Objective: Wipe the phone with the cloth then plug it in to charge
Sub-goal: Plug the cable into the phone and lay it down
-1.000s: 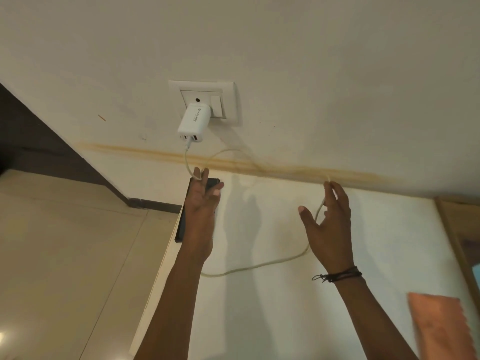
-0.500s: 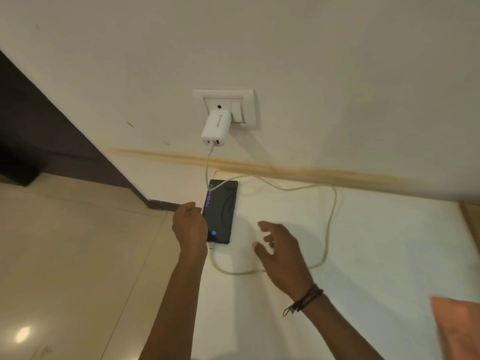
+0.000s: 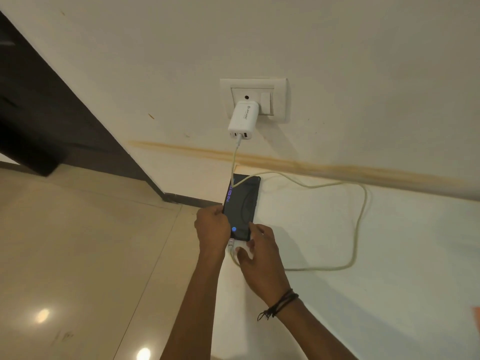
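A black phone (image 3: 242,203) lies on the white counter (image 3: 389,255) by the wall, its screen lit with blue digits. A white charger (image 3: 242,119) sits in the wall socket (image 3: 278,100). Its pale cable (image 3: 361,216) loops over the counter and back to the phone's near end. My left hand (image 3: 211,229) grips the phone's left edge. My right hand (image 3: 255,252) pinches the white cable plug at the phone's near end. Only an orange corner of the cloth (image 3: 476,318) shows at the right edge.
The counter's left edge drops to a glossy beige tiled floor (image 3: 78,255). A dark wooden panel (image 3: 52,113) runs along the wall at the left. A yellowish stained strip (image 3: 337,168) marks the wall above the counter.
My left hand slid from on top of the phone to its left edge. My right hand let go of the raised cable, came down and took the plug at the phone's end. The screen lit up.
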